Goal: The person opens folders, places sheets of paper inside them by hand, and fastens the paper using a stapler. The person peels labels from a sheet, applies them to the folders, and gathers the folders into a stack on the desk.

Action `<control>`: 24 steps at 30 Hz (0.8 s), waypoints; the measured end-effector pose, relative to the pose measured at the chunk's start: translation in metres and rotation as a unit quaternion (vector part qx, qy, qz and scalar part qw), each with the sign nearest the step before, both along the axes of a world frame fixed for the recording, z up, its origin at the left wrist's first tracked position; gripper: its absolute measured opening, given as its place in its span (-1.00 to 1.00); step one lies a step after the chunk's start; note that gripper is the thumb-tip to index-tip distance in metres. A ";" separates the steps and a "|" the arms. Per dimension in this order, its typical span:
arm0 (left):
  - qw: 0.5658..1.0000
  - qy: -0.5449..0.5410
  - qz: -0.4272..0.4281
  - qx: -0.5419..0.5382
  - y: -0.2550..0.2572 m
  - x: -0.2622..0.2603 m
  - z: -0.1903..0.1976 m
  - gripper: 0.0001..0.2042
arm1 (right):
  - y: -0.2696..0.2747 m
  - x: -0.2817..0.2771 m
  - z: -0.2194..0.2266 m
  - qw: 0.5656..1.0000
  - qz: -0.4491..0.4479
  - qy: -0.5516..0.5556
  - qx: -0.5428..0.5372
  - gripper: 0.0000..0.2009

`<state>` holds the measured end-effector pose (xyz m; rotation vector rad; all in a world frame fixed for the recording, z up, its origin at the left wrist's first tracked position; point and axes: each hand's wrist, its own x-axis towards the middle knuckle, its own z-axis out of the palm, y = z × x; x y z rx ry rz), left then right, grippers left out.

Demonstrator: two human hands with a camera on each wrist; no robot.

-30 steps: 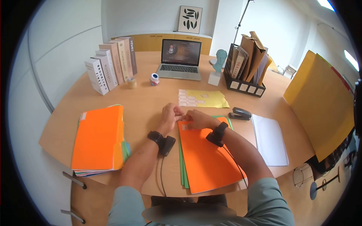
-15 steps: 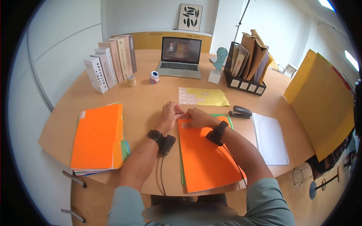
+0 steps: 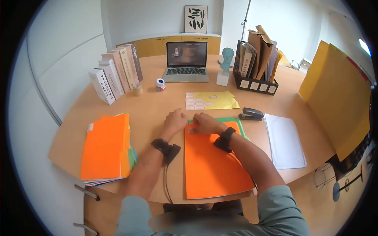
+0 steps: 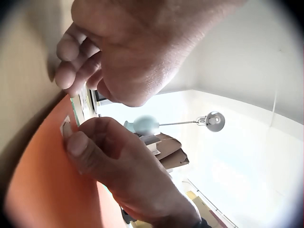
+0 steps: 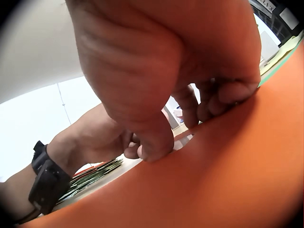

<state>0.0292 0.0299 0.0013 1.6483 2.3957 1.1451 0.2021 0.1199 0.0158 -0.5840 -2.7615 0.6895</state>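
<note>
An orange folder lies on the desk with a green folder showing beneath its top and right edges. At the orange folder's top left corner sits a small pale label. My right hand is bent over that corner, its thumb and fingertips touching the folder at the label. Just left of the corner is my left hand, fingers loosely curled, with no object showing in them. A yellow sheet with white stickers lies beyond both hands.
A stack of orange folders is at the left. A stapler and white paper lie at the right. Farther back stand books, a laptop, a bust and a black file holder. A yellow folder rises at far right.
My left hand has drawn slightly away from my right, their fingertips parting. The orange folder's lower end has swung left, covering the green at its left side. The head view has shifted a little.
</note>
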 end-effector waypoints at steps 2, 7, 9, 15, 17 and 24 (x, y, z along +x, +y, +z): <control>1.000 -0.001 -0.014 0.012 0.007 -0.005 -0.011 -0.78 | 0.000 -0.002 -0.004 1.000 -0.009 0.004 0.015 -0.47; 0.985 -0.153 -0.058 -0.055 0.006 -0.007 -0.001 -0.81 | -0.003 -0.009 -0.011 0.998 -0.039 -0.006 0.045 -0.46; 0.964 -0.245 -0.056 -0.092 0.004 -0.008 0.004 -0.78 | -0.002 -0.012 -0.013 0.997 -0.037 -0.017 0.070 -0.48; 0.913 -0.393 -0.100 -0.037 -0.001 -0.012 0.005 -0.83 | 0.018 -0.028 -0.032 0.998 -0.040 -0.001 0.050 -0.56; 0.898 -0.428 -0.102 -0.022 -0.004 -0.011 0.007 -0.83 | 0.020 -0.021 -0.025 1.000 -0.014 0.002 -0.005 -0.59; 0.823 -0.549 -0.143 0.011 -0.031 0.006 0.034 -0.85 | 0.000 0.009 0.011 0.994 0.009 0.064 0.087 -0.61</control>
